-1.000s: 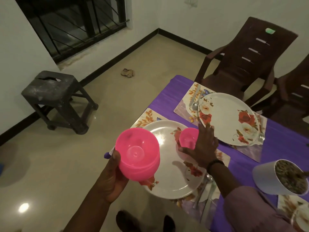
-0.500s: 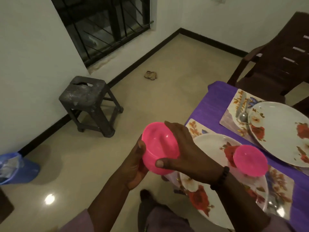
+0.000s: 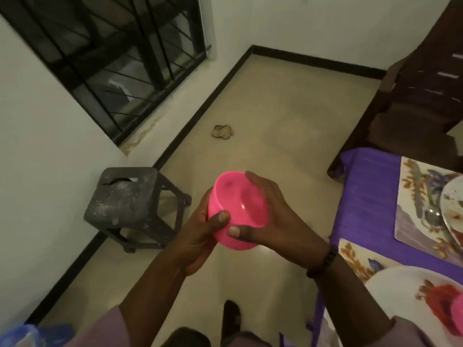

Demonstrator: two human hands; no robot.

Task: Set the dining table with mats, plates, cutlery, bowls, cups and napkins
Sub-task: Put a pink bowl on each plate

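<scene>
Both hands are wrapped around pink bowls (image 3: 239, 209) held out over the floor, away from the worktop (image 3: 368, 196) with its purple cloth. The left hand (image 3: 200, 236) cups them from below and behind, thumb pressed on the near wall, while the right hand (image 3: 273, 216) curls round the far side, its thumb pinching the lower edge. A ridge runs around the pink wall, so it looks to me like two bowls nested one in the other, though I cannot be sure; the opposed grip would suit pulling them apart, each hand taking one shell. They are tilted with the mouth facing up and toward the window. At the right, the far floral mat (image 3: 416, 196) carries a spoon (image 3: 432, 216) just beside the rim of a plate (image 3: 451, 196), and that plate shows no bowl in the part that is in view. The near plate (image 3: 400, 291) sits on its own mat (image 3: 355, 259), with a sliver of something pink at the picture's edge, likely a bowl already set there. So I judge the bowls are meant for the far setting. A dusty stool (image 3: 130, 201) stands by the wall, and a dark chair (image 3: 421, 96) waits beyond the worktop.
</scene>
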